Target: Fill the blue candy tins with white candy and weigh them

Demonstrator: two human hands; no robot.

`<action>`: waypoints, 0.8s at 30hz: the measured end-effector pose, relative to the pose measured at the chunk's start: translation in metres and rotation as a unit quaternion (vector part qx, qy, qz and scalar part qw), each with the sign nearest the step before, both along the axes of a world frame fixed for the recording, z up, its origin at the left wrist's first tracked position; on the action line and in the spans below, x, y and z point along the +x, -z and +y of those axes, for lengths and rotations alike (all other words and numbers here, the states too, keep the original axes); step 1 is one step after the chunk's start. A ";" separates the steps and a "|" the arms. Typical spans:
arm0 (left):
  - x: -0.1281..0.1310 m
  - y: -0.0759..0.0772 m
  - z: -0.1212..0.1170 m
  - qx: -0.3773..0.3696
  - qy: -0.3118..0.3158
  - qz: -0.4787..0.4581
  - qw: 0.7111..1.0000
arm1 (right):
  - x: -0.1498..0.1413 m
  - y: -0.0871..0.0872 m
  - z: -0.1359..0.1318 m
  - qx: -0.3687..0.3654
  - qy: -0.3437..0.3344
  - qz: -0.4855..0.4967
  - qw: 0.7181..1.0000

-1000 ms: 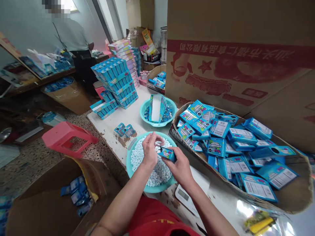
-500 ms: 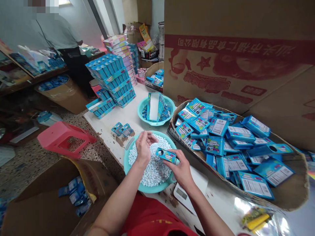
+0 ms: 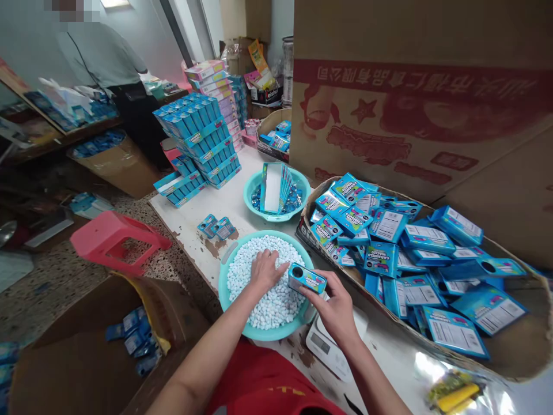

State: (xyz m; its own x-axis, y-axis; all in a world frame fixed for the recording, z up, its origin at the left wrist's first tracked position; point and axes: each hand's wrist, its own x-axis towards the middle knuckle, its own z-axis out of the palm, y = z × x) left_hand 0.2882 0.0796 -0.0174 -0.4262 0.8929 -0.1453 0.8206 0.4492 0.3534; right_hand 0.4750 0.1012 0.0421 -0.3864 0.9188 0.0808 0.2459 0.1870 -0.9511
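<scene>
My left hand [image 3: 265,271] rests palm down on the small white candies [image 3: 246,294], fingers slightly bent and apart, thumb pointing towards the box. The candies fill a turquoise basin [image 3: 223,276]. In my right hand [image 3: 337,297] is a small blue candy box [image 3: 307,279], gripped at its right end. It is tilted over the basin's right side, with a dark round hole in its upper face. Under my right forearm lies a white scale [image 3: 328,351] with a small display. Two small blue packs [image 3: 216,226] lie beyond the basin.
A long cardboard tray [image 3: 533,346] of blue boxes stands on the right, before a large carton [image 3: 415,109]. Behind are a second turquoise basin [image 3: 246,199] and stacked blue boxes [image 3: 201,135]. Left are a pink stool [image 3: 116,236] and an open carton [image 3: 64,357]. A person [image 3: 116,75] stands beyond.
My left hand has come down from above the basin onto the candies, turning palm down. My right hand has shifted slightly right and down with the box.
</scene>
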 end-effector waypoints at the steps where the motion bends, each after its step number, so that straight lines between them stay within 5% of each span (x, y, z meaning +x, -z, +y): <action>1: 0.000 0.001 -0.002 0.007 -0.008 -0.005 1.000 | -0.001 -0.001 -0.001 0.002 0.000 0.004 1.000; 4: -0.004 0.004 -0.003 0.084 -0.070 -0.073 0.991 | -0.005 -0.002 -0.002 0.013 0.003 0.006 1.000; 7: -0.010 0.002 -0.001 0.199 -0.156 -0.213 0.944 | -0.008 0.003 0.001 0.032 -0.004 -0.028 0.999; 9: -0.010 -0.006 0.000 0.235 -0.214 -0.345 0.883 | -0.008 0.006 0.004 0.049 -0.006 -0.054 0.997; 12: -0.005 -0.030 -0.001 0.258 -0.291 -0.528 0.755 | -0.009 0.009 0.005 0.069 -0.020 -0.099 0.993; 14: 0.002 -0.049 -0.002 0.287 -0.308 -0.600 0.680 | -0.012 0.009 0.003 0.082 -0.040 -0.129 0.987; 16: 0.009 -0.066 -0.002 0.314 -0.295 -0.640 0.636 | -0.018 0.007 -0.002 0.096 -0.056 -0.155 0.982; 24: 0.025 -0.083 0.002 0.391 -0.275 -0.628 0.614 | -0.037 -0.005 -0.007 0.115 -0.082 -0.229 0.963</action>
